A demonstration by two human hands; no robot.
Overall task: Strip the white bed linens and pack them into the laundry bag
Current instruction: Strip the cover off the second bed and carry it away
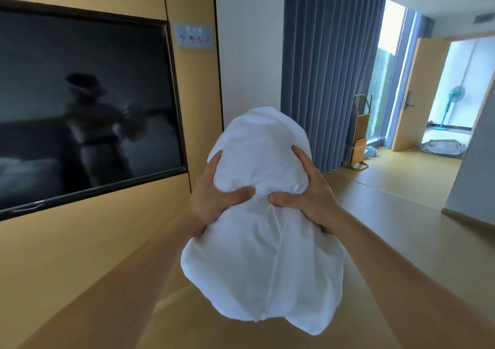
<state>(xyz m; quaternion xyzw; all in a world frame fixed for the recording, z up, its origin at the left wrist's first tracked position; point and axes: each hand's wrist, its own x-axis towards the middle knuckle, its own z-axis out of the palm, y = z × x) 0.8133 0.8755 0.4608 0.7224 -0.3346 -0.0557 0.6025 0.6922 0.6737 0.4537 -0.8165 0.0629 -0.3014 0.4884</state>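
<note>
Forearms: nearest to me, the bare left forearm [107, 281] and right forearm [415, 276] reach in from the bottom corners and meet at the middle.
White linen bundle [262, 255]: I see it held up in the air at the centre of the view, above the floor [401, 228], touching nothing but the hands. It is squeezed into a waist, with a rounded top and a wider lower part hanging below.
Left hand [214, 201]: grips the bundle's left side at the waist, thumb pressed across the front, fingers wrapped behind.
Right hand [308, 196]: grips the right side at the same height, thumb pointing inward. The two thumb tips nearly meet.
Television [80, 102]: dark screen set in the wood-panelled wall on my left, showing a dim reflection of a person.
Switch panel [193, 35]: on the wall just right of the screen.
Curtain [326, 67]: blue-grey, hanging behind the bundle, with bright window glass at its right edge.
Folding rack [360, 134]: stands at the curtain's foot.
Doorway: open at far right, with a standing fan [454, 99] beyond it.
Pale heap [443, 147]: on the floor by the doorway. I cannot tell what it is.
</note>
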